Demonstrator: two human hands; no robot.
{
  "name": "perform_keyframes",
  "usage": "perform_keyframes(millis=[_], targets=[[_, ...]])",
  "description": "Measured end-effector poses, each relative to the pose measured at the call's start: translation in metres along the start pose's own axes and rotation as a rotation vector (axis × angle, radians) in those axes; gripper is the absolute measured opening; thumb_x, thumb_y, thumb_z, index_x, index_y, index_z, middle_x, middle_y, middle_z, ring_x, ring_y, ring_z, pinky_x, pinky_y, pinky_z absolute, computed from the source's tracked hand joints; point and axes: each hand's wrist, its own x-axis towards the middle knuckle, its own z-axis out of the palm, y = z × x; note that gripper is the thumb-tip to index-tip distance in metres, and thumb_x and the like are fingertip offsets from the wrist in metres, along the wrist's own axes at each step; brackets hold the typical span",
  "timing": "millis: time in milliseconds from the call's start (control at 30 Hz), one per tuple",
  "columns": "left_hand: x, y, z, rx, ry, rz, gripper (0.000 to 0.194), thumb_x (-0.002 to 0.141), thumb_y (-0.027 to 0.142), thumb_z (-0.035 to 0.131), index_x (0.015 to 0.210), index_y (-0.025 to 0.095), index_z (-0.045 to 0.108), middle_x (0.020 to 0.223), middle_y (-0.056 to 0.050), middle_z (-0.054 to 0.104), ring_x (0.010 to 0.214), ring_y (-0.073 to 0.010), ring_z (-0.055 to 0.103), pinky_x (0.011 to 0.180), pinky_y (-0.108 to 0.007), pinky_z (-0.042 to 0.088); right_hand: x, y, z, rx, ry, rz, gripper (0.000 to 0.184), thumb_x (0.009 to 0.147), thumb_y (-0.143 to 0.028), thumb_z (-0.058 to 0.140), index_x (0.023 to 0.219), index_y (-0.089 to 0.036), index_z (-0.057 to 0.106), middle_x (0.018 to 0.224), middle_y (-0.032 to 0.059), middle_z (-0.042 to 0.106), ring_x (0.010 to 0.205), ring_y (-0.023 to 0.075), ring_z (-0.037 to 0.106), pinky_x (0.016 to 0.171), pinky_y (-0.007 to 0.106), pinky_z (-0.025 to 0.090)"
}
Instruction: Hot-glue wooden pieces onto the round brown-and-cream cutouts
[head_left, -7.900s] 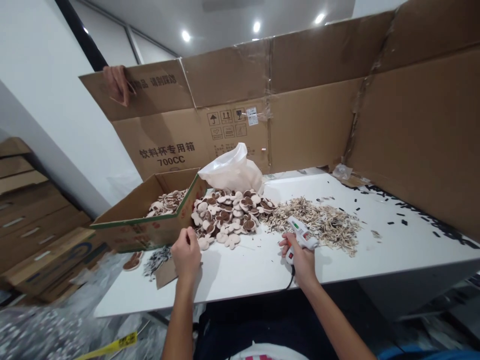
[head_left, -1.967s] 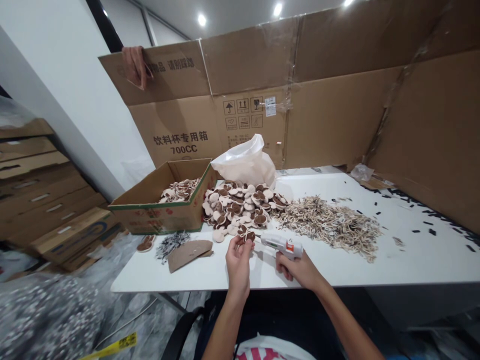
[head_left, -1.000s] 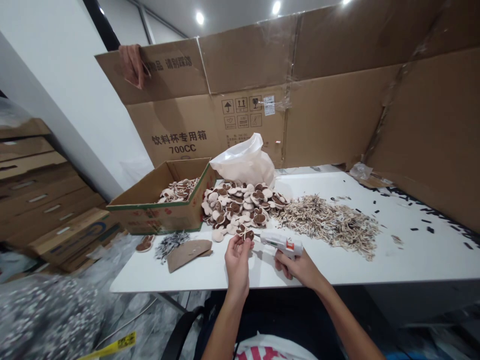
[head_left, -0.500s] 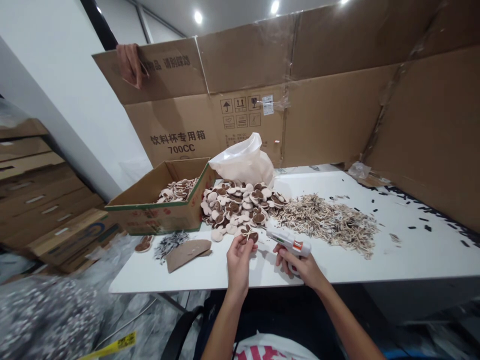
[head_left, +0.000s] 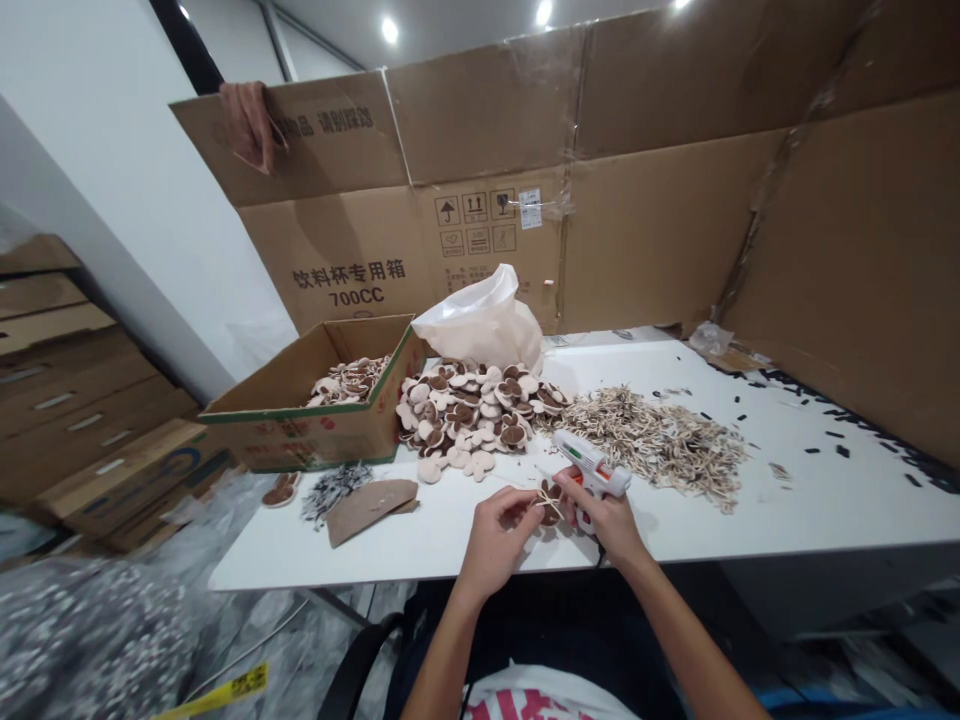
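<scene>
My left hand [head_left: 501, 540] is closed, thumb and fingers pinching at a small cream cord bow [head_left: 547, 497] on a brown felt bunny-head piece [head_left: 551, 512]. In my right hand [head_left: 609, 520] is a white glue gun [head_left: 589, 455], its nozzle pointing up and left above the felt piece. The right fingertips are close against the piece's right edge; whether they grip it too I cannot tell. Just beyond my hands lies a pile of brown and cream felt pieces [head_left: 469, 415]. To its right is a heap of cream cord bows [head_left: 652, 440].
A cardboard box [head_left: 300, 435] with more felt pieces stands at the left. In front of it lie a grey fluffy clump [head_left: 330, 490], a cardboard scrap [head_left: 367, 510] and one felt piece [head_left: 280, 490]. A white bag [head_left: 487, 325] and tall cardboard walls [head_left: 660, 220] stand behind.
My left hand has moved right and slightly down with the felt piece and bow. The glue gun has tilted and its nozzle shifted right; both hands are now together around the piece.
</scene>
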Motion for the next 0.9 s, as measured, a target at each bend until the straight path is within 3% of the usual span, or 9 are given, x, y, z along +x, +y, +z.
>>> perform_keyframes(millis=[300, 433, 567, 767, 900], targets=[[0.002, -0.007, -0.003, 0.128, 0.019, 0.029, 0.03, 0.085, 0.038, 0.075, 0.107, 0.018, 0.079, 0.088, -0.009, 0.075, 0.074, -0.0197, 0.064, 0.07, -0.03, 0.05, 0.003, 0.004, 0.0, 0.054, -0.04, 0.077, 0.041, 0.075, -0.054, 0.084, 0.086, -0.019, 0.068, 0.053, -0.0034, 0.059, 0.044, 0.0142, 0.053, 0.046, 0.027, 0.044], [0.003, -0.006, -0.001, 0.162, 0.12, 0.089, 0.026, 0.085, 0.032, 0.07, 0.107, 0.02, 0.077, 0.093, -0.008, 0.074, 0.079, -0.0206, 0.065, 0.072, -0.03, 0.051, 0.005, 0.007, -0.001, 0.089, 0.142, 0.069, 0.04, 0.075, -0.054, 0.085, 0.086, -0.019, 0.067, 0.052, -0.0034, 0.059, 0.043, 0.0139, 0.052, 0.044, 0.025, 0.043], [0.004, -0.011, 0.004, 0.402, 0.236, 0.19, 0.021, 0.085, 0.023, 0.065, 0.104, 0.023, 0.075, 0.095, -0.007, 0.069, 0.079, -0.0208, 0.063, 0.071, -0.031, 0.049, 0.008, 0.007, -0.002, 0.154, 0.337, 0.051, 0.041, 0.075, -0.056, 0.084, 0.085, -0.019, 0.067, 0.05, -0.0033, 0.058, 0.042, 0.013, 0.051, 0.042, 0.024, 0.04], [0.01, -0.015, 0.011, 0.802, 0.093, 0.346, 0.035, 0.093, 0.02, 0.059, 0.126, 0.023, 0.067, 0.117, -0.012, 0.063, 0.107, -0.0296, 0.059, 0.091, -0.044, 0.05, 0.008, 0.005, -0.001, 0.19, 0.383, 0.002, 0.039, 0.078, -0.056, 0.081, 0.081, -0.02, 0.067, 0.052, -0.0033, 0.058, 0.044, 0.0119, 0.051, 0.044, 0.023, 0.041], [0.006, -0.005, 0.017, 0.993, -0.008, 0.392, 0.024, 0.095, 0.022, 0.06, 0.116, 0.023, 0.071, 0.11, -0.011, 0.065, 0.1, -0.0302, 0.056, 0.085, -0.044, 0.048, 0.01, 0.008, 0.0, 0.201, 0.391, 0.004, 0.039, 0.079, -0.055, 0.081, 0.081, -0.02, 0.065, 0.053, -0.003, 0.059, 0.044, 0.0127, 0.052, 0.044, 0.024, 0.041]])
